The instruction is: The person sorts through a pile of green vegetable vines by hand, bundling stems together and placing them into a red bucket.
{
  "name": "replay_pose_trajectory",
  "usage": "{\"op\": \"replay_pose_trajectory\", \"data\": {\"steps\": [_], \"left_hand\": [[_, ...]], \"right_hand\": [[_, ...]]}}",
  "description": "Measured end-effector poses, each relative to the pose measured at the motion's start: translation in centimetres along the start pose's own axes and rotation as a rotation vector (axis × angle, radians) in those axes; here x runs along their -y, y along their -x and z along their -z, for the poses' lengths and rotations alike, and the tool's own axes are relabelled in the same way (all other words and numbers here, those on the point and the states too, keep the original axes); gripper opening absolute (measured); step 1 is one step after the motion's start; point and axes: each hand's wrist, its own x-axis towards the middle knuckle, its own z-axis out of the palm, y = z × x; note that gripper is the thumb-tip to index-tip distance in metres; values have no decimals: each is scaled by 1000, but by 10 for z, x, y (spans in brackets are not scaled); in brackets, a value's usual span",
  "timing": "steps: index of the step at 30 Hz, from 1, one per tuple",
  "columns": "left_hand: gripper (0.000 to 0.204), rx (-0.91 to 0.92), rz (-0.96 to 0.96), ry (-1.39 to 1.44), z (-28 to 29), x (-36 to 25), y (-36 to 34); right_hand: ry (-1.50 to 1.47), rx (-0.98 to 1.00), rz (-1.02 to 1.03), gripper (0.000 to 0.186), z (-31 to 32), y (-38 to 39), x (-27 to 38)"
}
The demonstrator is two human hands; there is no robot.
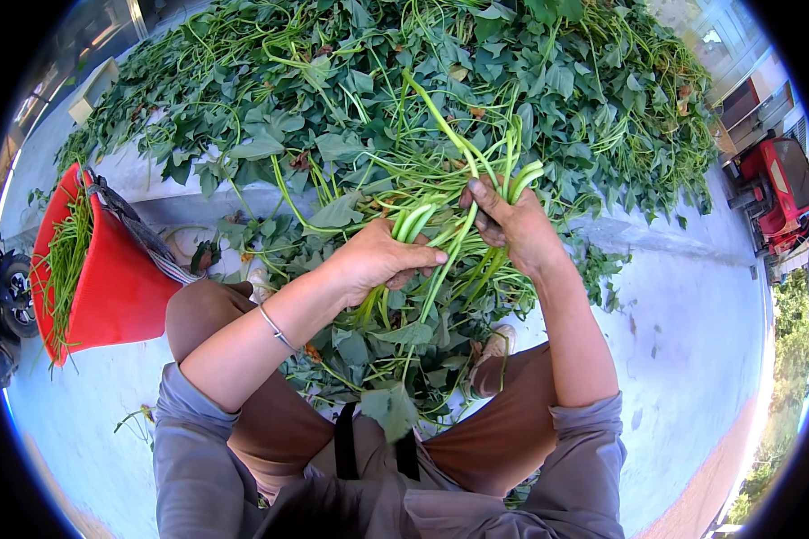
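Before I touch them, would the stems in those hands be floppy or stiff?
The green stems are probably bendy: some curve over above the left hand. They're likely slightly springy, since one pokes fairly straight beyond the right hand.

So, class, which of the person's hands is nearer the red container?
The left. The left hand is to the right of the red container; the right hand is farther right, beyond the left one.

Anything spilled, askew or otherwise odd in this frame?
Only minor things: a loose sprig lies on the pale floor at left, apart from the leafy heap. The red basket looks tilted, thin stems poking past its rim, though fisheye bending may exaggerate that. The left hand and right hand grip green stems; nothing odd there.
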Motion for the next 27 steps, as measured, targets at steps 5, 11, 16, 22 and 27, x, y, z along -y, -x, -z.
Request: {"op": "replay_pose_trajectory", "data": {"steps": [5,11,16,22,27], "left_hand": [[15,-236,24,-16,5,14,-14],[11,-287,63,148,32,13,-41],[12,-79,92,38,-38,-9,-85],[9,351,114,-8,-252,25,-196],[8,145,198,26,-234,53,-234]], "right_hand": [[436,-204,233,29,-13,6,-16],[208,-366,346,25,46,63,40],[-331,-154,647,26,141,148,68],[-121,-189,726,28,183,184,87],[98,-392,470,24,207,185,57]]}}
